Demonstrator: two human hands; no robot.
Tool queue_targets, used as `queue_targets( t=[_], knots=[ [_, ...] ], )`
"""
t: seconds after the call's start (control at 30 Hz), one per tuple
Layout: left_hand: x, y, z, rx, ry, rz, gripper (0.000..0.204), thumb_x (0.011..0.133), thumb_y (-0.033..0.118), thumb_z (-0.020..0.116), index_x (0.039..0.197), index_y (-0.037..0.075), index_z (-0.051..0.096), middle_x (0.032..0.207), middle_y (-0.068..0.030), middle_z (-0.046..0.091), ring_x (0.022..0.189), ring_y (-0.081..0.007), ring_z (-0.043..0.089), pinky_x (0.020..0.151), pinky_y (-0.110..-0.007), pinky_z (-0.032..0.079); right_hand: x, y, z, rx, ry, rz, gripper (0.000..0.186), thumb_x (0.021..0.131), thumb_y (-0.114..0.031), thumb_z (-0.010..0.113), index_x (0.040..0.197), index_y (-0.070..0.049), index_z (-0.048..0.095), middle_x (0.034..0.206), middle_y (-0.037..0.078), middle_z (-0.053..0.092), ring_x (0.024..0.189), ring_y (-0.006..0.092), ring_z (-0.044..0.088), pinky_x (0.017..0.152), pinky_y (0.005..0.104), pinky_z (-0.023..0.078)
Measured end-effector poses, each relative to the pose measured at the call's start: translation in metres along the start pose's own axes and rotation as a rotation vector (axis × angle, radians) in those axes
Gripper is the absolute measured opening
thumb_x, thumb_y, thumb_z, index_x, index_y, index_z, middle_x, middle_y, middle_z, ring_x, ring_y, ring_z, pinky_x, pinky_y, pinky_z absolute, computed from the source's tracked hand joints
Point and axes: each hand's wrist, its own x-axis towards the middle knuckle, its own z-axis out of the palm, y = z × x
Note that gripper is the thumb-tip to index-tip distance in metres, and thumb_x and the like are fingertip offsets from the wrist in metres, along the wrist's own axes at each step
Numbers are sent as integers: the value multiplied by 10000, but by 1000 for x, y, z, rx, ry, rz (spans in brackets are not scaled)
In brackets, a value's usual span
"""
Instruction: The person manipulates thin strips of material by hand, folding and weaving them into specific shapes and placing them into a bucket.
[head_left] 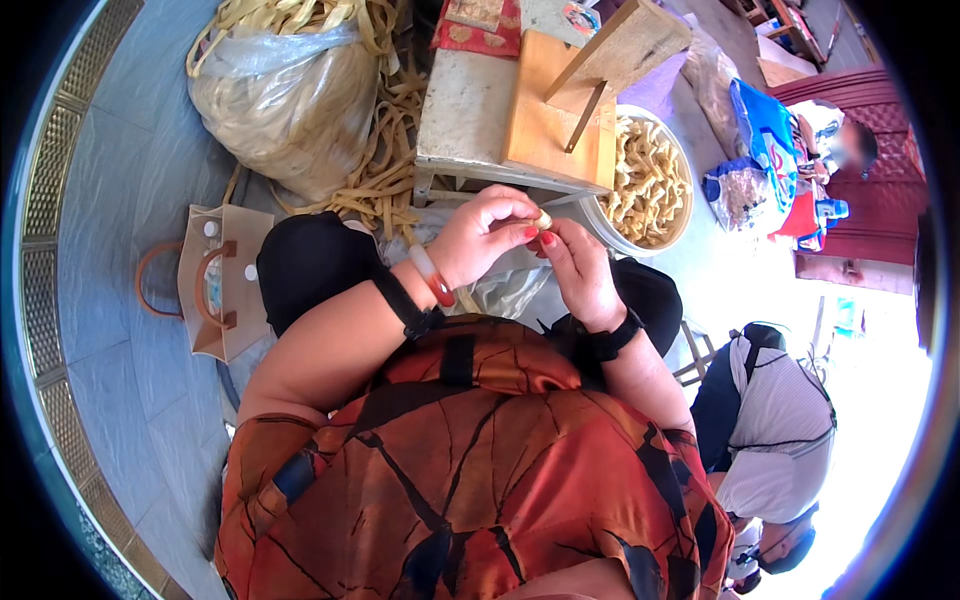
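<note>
One pale piece | left hand, right hand: grip pinching it | direction, long axis unclear (tiny)

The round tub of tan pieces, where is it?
In the head view, the round tub is at upper right, beyond the right hand, beside the wooden board.

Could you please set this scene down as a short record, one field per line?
Hands: left hand and right hand meet, pinching a small tan piece
Work surface: worn pale table
On it: wooden board with a tilted plank and narrow metal strip
Right of table: round white tub of folded tan pieces
Left of table: clear plastic bag, tan strips over and beside it
Far left: beige handbag, brown handles
Others: two people, right side
</note>
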Motion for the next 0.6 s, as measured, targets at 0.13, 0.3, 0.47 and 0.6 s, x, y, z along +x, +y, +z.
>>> queue_targets(
  t=[0.13, 0.3, 0.47, 0.6],
  knots=[
    [-4, 1, 5, 37, 29, -102, 181, 964, 166, 562, 1000, 8, 643, 915, -100, 653, 837, -146, 631, 738, -302, 512, -1, 1, 1, 150, -79, 113, 253, 1000, -189, 480, 865, -2, 583, 719, 79, 608, 638, 167, 576, 599, 285, 464],
    [13, 29, -12, 350, 220, -87, 157, 993, 132, 493, 948, 18, 591, 807, -40, 627, 681, -94, 538, 638, -235, 447, -17, -24, -19, 438, -242, 281, 340, 1027, -278, 424, 846, -33, 573, 683, 20, 590, 584, 86, 510, 537, 229, 405],
    [7, 27, -5, 521, 117, 19, 140, 984, 146, 518, 953, 27, 585, 776, -68, 626, 659, -142, 574, 632, -267, 465, -1, -24, -15, 53, 68, -266, 103, 884, -122, 627, 907, -36, 575, 803, 101, 640, 687, 228, 600, 651, 328, 489],
    [8, 38, 10, 468, 155, -24, 124, 979, 143, 530, 965, 30, 579, 817, -83, 641, 731, -156, 609, 681, -275, 483, 3, -31, -10, -224, -55, -462, 203, 748, 9, 699, 832, -42, 522, 689, 97, 557, 604, 270, 574, 538, 362, 460]
  ],
)
